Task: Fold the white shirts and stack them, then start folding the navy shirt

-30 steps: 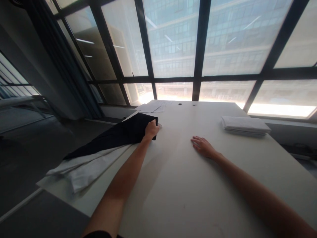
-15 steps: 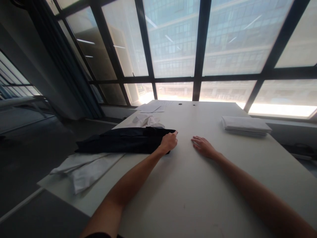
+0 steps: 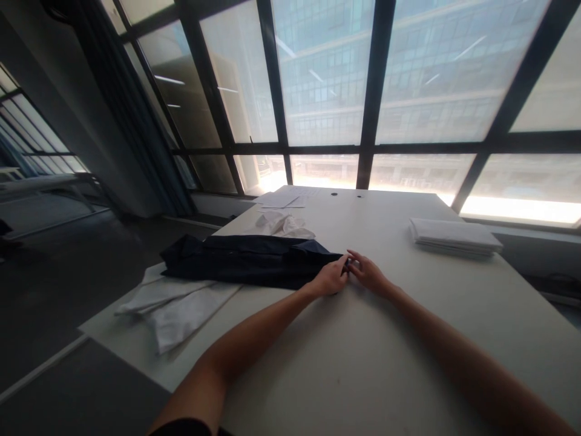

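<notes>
A dark navy garment [image 3: 254,260] lies stretched sideways across the white table [image 3: 372,351], over part of a white cloth. My left hand [image 3: 330,277] is closed on the garment's right end. Meeting it there, my right hand [image 3: 368,275] has its fingertips around the garment's narrow corner, close against the left fingers. The exact pinch is small and partly covered by the fingers. White cloth [image 3: 186,315] spreads out from under the garment at the near left. Behind the garment is a crumpled white cloth [image 3: 284,224].
A folded white cloth stack [image 3: 454,235] sits at the table's right side. Paper sheets [image 3: 281,198] lie at the far left. Two small dark spots, apparently holes, show near the back edge. Large windows [image 3: 327,72] rise behind the table.
My left hand has drawn the navy garment to the right across the table. My right hand, flat on the table before, has come to the garment's corner beside the left hand.
</notes>
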Demonstrator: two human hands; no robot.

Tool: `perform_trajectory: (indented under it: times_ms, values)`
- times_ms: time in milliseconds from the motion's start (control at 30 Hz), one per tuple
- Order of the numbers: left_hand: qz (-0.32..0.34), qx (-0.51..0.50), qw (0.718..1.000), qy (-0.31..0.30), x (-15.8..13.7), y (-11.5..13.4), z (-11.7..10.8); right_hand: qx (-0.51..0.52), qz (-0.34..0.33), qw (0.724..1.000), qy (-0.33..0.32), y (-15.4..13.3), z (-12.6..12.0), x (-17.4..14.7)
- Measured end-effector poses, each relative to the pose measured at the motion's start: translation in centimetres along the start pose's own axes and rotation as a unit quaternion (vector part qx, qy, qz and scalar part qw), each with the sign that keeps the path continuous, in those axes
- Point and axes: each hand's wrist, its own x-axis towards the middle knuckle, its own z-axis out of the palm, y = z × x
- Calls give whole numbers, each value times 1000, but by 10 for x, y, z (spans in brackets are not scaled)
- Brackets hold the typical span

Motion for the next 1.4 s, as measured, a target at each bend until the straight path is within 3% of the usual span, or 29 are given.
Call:
perform_trajectory:
  times_ms: [133,233,367,467,567,667,867,967,1100,1300,1400]
  values:
    - [56,-55,996,33,-13,-12,-27,-5,-18,1000,10,-13,17,10]
    - [67,-5,993,97,-36,-45,-67,-6,3,1000,25,-25,31,20]
    - [-15,97,975,200,-84,-122,-141,-4,43,997,61,-36,50,35]
    - [-114,192,934,280,-129,-184,-186,18,57,996,68,-38,56,46]
    - [-185,256,892,323,-168,-228,-201,38,79,993,77,-35,53,53]
    - [-225,267,874,338,-188,-247,-195,40,100,990,91,-29,42,54]
    - [-214,272,880,324,-185,-258,-185,39,133,984,111,11,-22,25]
    - [-219,273,892,285,-183,-261,-182,14,169,978,120,44,-69,-11]
    - [-173,262,923,224,-182,-262,-179,-1,218,968,122,83,-136,-72]
    - [-171,272,932,168,-182,-263,-180,-121,288,941,134,144,-236,-147]
    - [-178,280,927,174,-177,-257,-180,-211,345,899,170,163,-267,-171]
